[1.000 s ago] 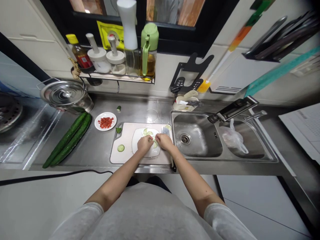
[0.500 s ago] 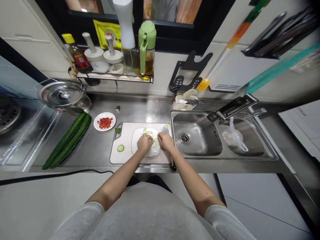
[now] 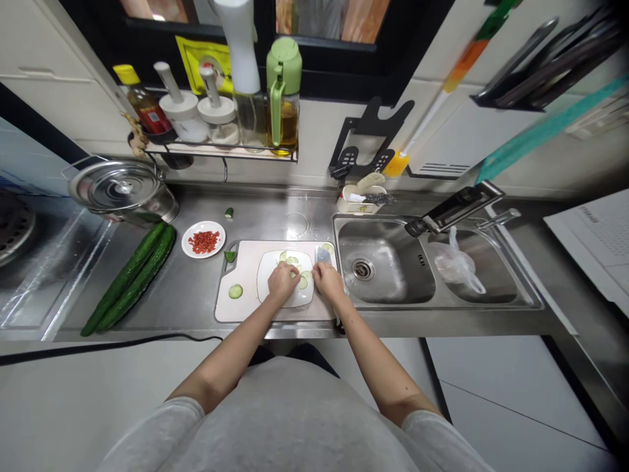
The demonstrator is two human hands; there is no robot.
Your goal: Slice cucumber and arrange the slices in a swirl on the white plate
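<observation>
A white plate (image 3: pixel 265 296) rests on the pale cutting board (image 3: pixel 227 309), with thin cucumber slices (image 3: pixel 303 282) on it. Over the plate, my left hand (image 3: pixel 282 282) is closed, its fingertips pinching what looks like a cucumber slice. My right hand (image 3: pixel 328 282) is closed at the plate's right edge; what its fingertips hold, if anything, is too small to make out. A knife (image 3: pixel 322 254) lies partly hidden under my right hand, its handle at the board's front edge. One cucumber round (image 3: pixel 235 291) sits on the board's left side, and another slice (image 3: pixel 327 248) lies near the blade.
Left of the board are a plate of chopped red pieces (image 3: pixel 222 244), two whole cucumbers (image 3: pixel 135 278) and a lidded steel pot (image 3: pixel 160 203). A double sink (image 3: pixel 388 262) is on the right, with a plastic bag (image 3: pixel 457 262) in it. Bottles (image 3: pixel 284 98) stand on the shelf above.
My right hand has shifted very slightly right, away from the left one. The whole view has moved a little. The slices and plate look the same.
</observation>
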